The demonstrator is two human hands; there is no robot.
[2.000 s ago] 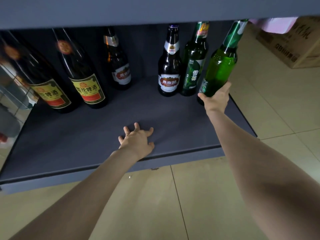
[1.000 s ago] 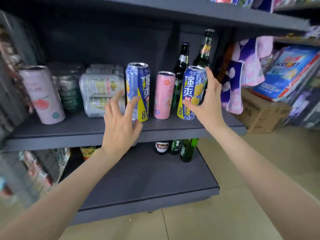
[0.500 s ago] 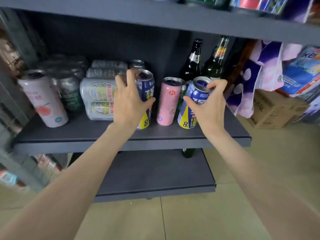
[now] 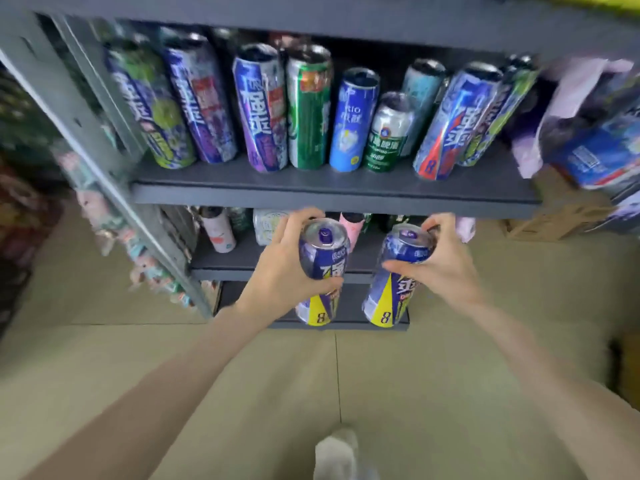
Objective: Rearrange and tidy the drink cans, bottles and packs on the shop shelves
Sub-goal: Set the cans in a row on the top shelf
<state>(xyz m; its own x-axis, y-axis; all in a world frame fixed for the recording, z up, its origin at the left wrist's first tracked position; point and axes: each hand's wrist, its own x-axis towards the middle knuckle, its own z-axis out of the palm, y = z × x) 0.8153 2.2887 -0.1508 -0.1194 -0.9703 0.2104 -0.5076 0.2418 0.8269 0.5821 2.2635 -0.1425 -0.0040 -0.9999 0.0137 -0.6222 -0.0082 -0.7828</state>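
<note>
My left hand [image 4: 282, 268] grips a tall blue-and-yellow can [image 4: 320, 268] around its upper body. My right hand [image 4: 440, 263] holds a matching blue-and-yellow can [image 4: 398, 282] near its rim. Both cans hang in the air in front of the shelves, below the front edge of the upper shelf [image 4: 332, 197]. On that shelf stands a row of several tall cans: purple ones [image 4: 204, 102], a green one [image 4: 308, 109], a blue one [image 4: 353, 123], a short green-white can [image 4: 388, 133]. Behind my hands, the middle shelf [image 4: 239, 261] carries a pink-white can [image 4: 218, 230].
A grey metal upright [image 4: 104, 133] runs down the left side. Packs of blue and purple goods [image 4: 588, 140] crowd the right, with a cardboard box [image 4: 554, 216] on the floor beneath. The beige tiled floor [image 4: 415, 375] lies below, with my white shoe [image 4: 337, 448] on it.
Both hands have lifted the two blue-and-yellow cans off the middle shelf and pulled them outward. The view has tilted up, so the upper shelf's row of cans now shows.
</note>
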